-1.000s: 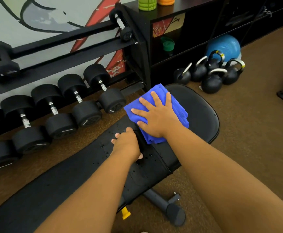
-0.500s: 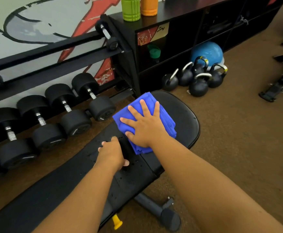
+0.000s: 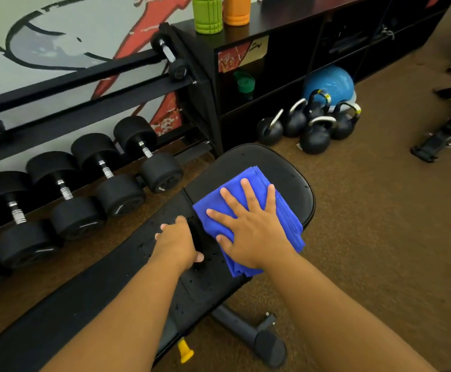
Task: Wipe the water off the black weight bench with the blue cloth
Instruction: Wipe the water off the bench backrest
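Note:
The black weight bench (image 3: 251, 162) runs from bottom left to its rounded seat pad at centre. A folded blue cloth (image 3: 256, 183) lies flat on the seat pad. My right hand (image 3: 251, 226) presses on the cloth with fingers spread. My left hand (image 3: 177, 242) rests just left of the cloth, fingers curled into the gap between seat and back pad. Water droplets dot the back pad around my left hand and a few sit near the seat's far and right rim.
A dumbbell rack (image 3: 90, 183) with several black dumbbells stands left of the bench. Several kettlebells (image 3: 312, 124) and a blue ball (image 3: 329, 81) sit beyond the seat by a black shelf (image 3: 286, 30). The bench's foot (image 3: 259, 339) sticks out below. Another bench's frame (image 3: 444, 130) lies at right on brown carpet.
My right hand has slid the blue cloth to the right across the seat pad, leaving the seat's left part bare. My left hand keeps its grip at the gap.

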The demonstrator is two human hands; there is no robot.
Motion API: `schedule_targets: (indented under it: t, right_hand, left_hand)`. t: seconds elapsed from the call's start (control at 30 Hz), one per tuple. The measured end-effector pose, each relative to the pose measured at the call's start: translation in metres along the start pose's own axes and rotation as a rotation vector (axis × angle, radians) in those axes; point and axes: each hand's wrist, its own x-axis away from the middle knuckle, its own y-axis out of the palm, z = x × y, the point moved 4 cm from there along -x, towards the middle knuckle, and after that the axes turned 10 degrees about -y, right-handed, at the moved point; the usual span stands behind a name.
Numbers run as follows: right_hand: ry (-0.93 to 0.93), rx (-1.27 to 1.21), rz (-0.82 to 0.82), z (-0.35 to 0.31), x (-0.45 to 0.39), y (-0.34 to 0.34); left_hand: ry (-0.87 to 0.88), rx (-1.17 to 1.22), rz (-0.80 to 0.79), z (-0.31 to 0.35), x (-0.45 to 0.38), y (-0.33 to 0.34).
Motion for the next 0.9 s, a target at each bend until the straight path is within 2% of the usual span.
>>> schedule_targets:
  t: [0.17, 0.37, 0.5, 0.73, 0.8, 0.9]
  right_hand:
    - [0.134, 0.023, -0.026, 0.008, -0.028, -0.003]
    - [-0.017, -0.02, 0.018, -0.003, 0.021, -0.001]
    - [-0.009, -0.03, 0.084, 0.006, 0.058, 0.004]
    - [0.322, -0.026, 0.036, 0.019, 0.02, -0.004]
    - [0.287, 0.004, 0.0, 0.009, 0.002, -0.003]
    - [0.1, -0.018, -0.025, -0.011, 0.002, 0.0]
  left_hand:
    - [0.005, 0.018, -0.006, -0.002, 0.003, 0.0]
    - [0.02, 0.045, 0.015, -0.003, 0.005, 0.0]
    - [0.024, 0.046, 0.001, -0.003, 0.007, 0.0]
    - [0.029, 0.027, 0.003, -0.004, 0.005, 0.002]
    - [0.022, 0.028, -0.004, -0.003, 0.005, 0.001]
    - [0.013, 0.034, 0.0, -0.002, 0.006, 0.0]
